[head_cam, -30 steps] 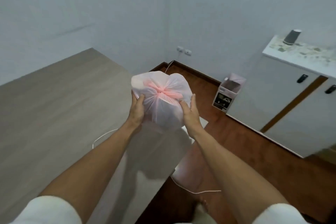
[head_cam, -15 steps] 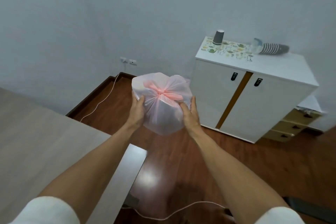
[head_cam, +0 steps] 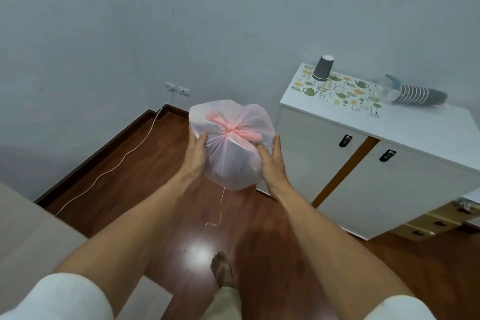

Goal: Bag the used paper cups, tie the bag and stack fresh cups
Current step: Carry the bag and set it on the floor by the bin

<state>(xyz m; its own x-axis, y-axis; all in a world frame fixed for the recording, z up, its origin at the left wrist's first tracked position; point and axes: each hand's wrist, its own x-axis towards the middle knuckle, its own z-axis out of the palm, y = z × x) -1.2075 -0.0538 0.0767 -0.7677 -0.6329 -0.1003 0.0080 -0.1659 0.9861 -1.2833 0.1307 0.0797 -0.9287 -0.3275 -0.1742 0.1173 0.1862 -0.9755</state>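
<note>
A: How far along is the person?

B: The bagging and tying look done. The pink bag (head_cam: pixel 231 145) is knotted at the top, and dark shapes show faintly through the plastic, probably the used cups, though that can't be confirmed.

A: Where is the bag?

B: In the air at chest height, above the wooden floor (head_cam: pixel 145 171), resting on nothing. The left hand (head_cam: pixel 195 156) cups its left side and the right hand (head_cam: pixel 271 161) its right side; the fingers of both curl round the plastic, thumbs lying on the near face.

A: And the fresh cups?

B: That part looks undone. On the white cabinet (head_cam: pixel 389 163) to the right, one grey cup (head_cam: pixel 322 67) stands upside down on the patterned mat (head_cam: pixel 337 93). Well apart from it, a sleeve of nested cups (head_cam: pixel 415 93) lies on its side in a clear wrapper. Neither hand is near them.

A: So what's left?

B: Likely setting the bag down somewhere, then stacking those cups. Where the bag should go isn't shown.
</note>
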